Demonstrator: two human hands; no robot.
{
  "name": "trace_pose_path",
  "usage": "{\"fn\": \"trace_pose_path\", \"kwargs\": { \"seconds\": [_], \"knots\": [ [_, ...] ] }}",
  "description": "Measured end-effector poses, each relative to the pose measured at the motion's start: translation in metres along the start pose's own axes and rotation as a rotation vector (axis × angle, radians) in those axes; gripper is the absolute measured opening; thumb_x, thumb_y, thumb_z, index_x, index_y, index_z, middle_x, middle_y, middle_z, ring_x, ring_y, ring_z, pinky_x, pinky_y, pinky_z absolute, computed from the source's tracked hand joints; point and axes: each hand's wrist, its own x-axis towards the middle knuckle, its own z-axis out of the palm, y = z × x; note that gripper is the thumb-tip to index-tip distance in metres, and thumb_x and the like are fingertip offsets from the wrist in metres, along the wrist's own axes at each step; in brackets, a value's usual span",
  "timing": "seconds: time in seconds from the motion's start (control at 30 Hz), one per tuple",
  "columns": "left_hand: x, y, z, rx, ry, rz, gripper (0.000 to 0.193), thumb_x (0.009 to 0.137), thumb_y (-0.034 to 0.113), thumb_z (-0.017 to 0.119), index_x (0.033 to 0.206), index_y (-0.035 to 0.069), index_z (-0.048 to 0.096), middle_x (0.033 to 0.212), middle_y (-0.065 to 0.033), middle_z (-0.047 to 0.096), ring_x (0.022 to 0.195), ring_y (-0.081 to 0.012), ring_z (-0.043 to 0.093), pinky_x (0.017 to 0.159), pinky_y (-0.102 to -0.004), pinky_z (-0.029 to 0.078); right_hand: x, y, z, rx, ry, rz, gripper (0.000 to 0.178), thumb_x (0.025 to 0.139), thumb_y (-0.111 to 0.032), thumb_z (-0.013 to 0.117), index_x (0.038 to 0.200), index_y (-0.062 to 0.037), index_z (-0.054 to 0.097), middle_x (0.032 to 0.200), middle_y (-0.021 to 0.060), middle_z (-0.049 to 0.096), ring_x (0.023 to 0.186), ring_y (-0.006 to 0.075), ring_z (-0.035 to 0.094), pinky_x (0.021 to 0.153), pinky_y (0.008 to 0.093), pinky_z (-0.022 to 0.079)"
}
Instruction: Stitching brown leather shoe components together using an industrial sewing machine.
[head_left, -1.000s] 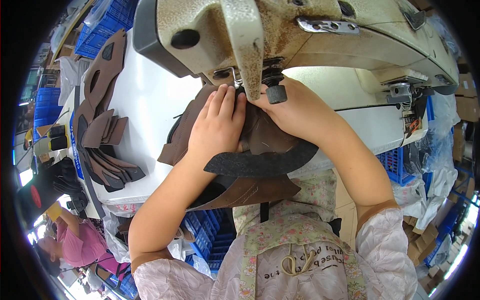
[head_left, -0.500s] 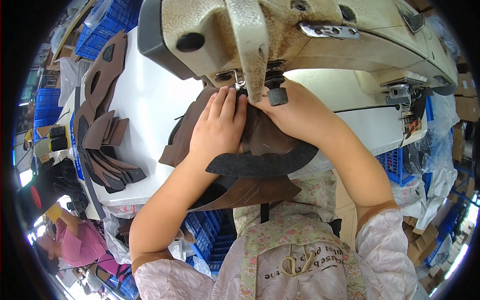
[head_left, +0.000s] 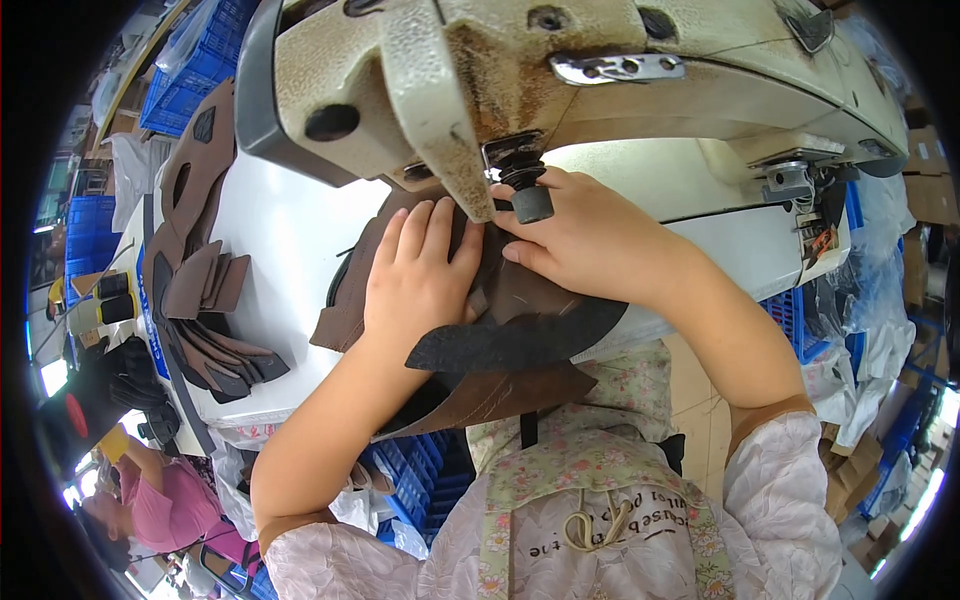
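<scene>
A brown leather piece (head_left: 535, 280), with a black curved edge toward me, lies under the head of an off-white sewing machine (head_left: 480, 100). My left hand (head_left: 420, 270) lies flat on its left part, fingers stretched toward the needle area. My right hand (head_left: 580, 235) presses on its right side, thumb and forefinger apart beside a dark knurled knob (head_left: 533, 204); some fingertips are hidden behind the machine's parts. A further brown flap (head_left: 490, 400) with stitching hangs over the table edge. The needle is hidden from view.
Stacked brown leather pieces (head_left: 205, 290) lie on the white table (head_left: 285, 225) at left. Blue crates (head_left: 195, 70) stand at far left, another blue crate (head_left: 410, 480) below the table. Clear plastic bags (head_left: 870, 260) hang at right. A person in pink (head_left: 175, 500) sits at lower left.
The machine head appears shifted left in the view. My right hand has drawn back a little, and its thumb now shows on the leather. My left hand still lies on the piece.
</scene>
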Motion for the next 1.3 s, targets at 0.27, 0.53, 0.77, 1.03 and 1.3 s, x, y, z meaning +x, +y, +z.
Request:
{"fn": "trace_pose_path", "kwargs": {
  "seconds": [0.27,0.53,0.77,1.03,1.3],
  "knots": [
    [-0.003,-0.002,0.012,-0.039,0.004,-0.024,0.076,0.061,0.011,0.078,0.134,0.012,0.060,0.145,-0.0185,0.048,0.133,-0.0372,0.049,0.106,-0.0442,0.046,-0.004,0.008,0.009,0.020,0.088,-0.030,0.033,0.092,-0.028,0.067,0.117,-0.0069,0.071,0.129,0.0098,0.065,0.117,0.0348,0.056,0.103,0.0449,0.046],
    [-0.001,0.000,0.016,0.000,0.014,-0.050,0.069,0.067,0.011,0.075,0.134,0.013,0.060,0.143,-0.0158,0.049,0.130,-0.0344,0.050,0.103,-0.0422,0.049,0.000,0.012,0.005,0.015,0.059,-0.053,0.033,0.091,-0.028,0.068,0.117,-0.0071,0.071,0.127,0.0121,0.066,0.115,0.0354,0.057,0.103,0.0444,0.046],
    [0.004,0.002,0.017,-0.008,0.094,-0.036,0.050,0.076,0.015,0.067,0.125,0.003,0.064,0.126,-0.0169,0.057,0.126,-0.0350,0.053,0.101,-0.0418,0.051,0.002,0.016,0.004,0.003,0.091,-0.019,0.026,0.089,-0.027,0.068,0.105,-0.0076,0.073,0.114,0.0090,0.068,0.111,0.0326,0.057,0.098,0.0419,0.049],
    [0.006,-0.002,0.019,-0.017,0.023,-0.032,0.047,0.083,0.015,0.061,0.126,-0.001,0.062,0.130,-0.0208,0.059,0.127,-0.0375,0.054,0.103,-0.0435,0.050,0.006,0.021,-0.004,0.011,0.056,-0.057,0.029,0.089,-0.031,0.066,0.089,-0.0048,0.077,0.116,0.0059,0.070,0.111,0.0303,0.058,0.097,0.0400,0.050],
    [0.007,-0.005,0.004,-0.102,-0.040,-0.021,0.053,0.076,0.014,0.066,0.127,0.000,0.059,0.138,-0.0198,0.055,0.126,-0.0389,0.055,0.102,-0.0440,0.049,0.009,0.019,-0.011,0.074,0.010,-0.014,0.027,0.088,-0.029,0.067,0.097,-0.0053,0.076,0.119,0.0056,0.070,0.110,0.0288,0.059,0.096,0.0382,0.051]
  ]
}}
